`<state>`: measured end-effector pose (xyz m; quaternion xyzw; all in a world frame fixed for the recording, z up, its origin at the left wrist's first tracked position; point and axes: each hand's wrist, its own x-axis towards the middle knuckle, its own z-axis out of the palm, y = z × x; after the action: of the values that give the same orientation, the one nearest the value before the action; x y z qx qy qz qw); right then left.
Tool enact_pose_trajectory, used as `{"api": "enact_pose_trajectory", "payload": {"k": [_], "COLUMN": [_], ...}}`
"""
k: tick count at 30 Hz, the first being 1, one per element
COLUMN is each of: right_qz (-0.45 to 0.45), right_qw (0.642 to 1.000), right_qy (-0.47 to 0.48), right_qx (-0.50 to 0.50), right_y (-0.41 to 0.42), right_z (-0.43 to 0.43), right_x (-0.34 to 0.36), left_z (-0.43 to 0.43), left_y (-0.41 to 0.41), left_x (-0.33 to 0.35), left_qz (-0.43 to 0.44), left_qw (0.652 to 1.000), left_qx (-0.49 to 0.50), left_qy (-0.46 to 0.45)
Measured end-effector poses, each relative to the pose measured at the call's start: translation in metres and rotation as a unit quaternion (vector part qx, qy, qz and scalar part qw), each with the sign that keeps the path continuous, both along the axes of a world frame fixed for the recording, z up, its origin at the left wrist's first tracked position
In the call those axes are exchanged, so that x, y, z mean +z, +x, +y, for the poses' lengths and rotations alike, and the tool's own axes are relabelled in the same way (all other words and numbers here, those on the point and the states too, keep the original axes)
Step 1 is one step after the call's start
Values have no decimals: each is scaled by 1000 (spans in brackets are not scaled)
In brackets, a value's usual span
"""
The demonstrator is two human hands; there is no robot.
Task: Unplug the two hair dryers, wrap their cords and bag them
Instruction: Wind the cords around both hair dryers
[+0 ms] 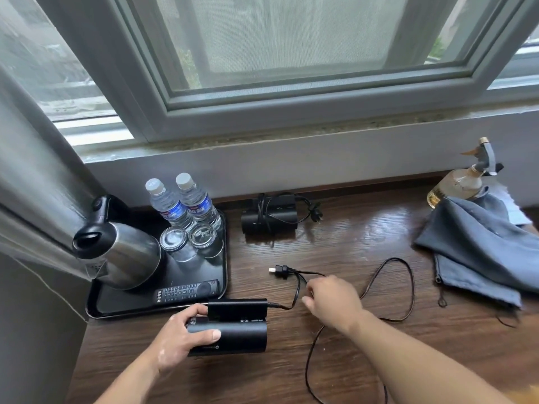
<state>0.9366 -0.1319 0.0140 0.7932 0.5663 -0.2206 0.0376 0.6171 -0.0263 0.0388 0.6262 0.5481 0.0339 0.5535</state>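
On the glossy wooden bench [350, 234], we have one dryer left to wrap.
Our left grip [180, 339] clasps the near hair dryer [233, 336], matte black and folded; our right grip [332, 301] curls over its thin, limp cord [413, 290], though we cannot tell whether it pinches it. We would wind snug, even turns round the smooth barrel, plug [280, 271] last. The far dryer [283, 221] lies bundled by the wall; the soft grey bags [478, 249] wait right.

On the dark wooden desktop [364, 237] are set a black tray [116, 301], a cord-wrapped hair dryer [269, 218], a second hair dryer [242, 336], its loose cord [394, 259], grey-blue drawstring bags [478, 249] and a glass spray bottle [458, 185].
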Motion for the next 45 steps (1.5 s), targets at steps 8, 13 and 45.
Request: {"api": "enact_pose_trajectory", "payload": {"k": [8,13,45], "right_qz": [-24,50,37], "right_qw": [999,998,989], "right_qy": [-42,34,91], "right_qx": [14,28,-112], "right_y": [-7,-5,64], "right_z": [-7,-2,-9], "right_x": [-20,11,46], "left_z": [-7,-8,0], "left_y": [1,-1,-17], "left_x": [-6,-4,21], "left_qz": [-34,-29,-134], "left_qw": [999,999,989], "left_qx": [14,43,34], "left_qy": [-6,-4,-60]}}
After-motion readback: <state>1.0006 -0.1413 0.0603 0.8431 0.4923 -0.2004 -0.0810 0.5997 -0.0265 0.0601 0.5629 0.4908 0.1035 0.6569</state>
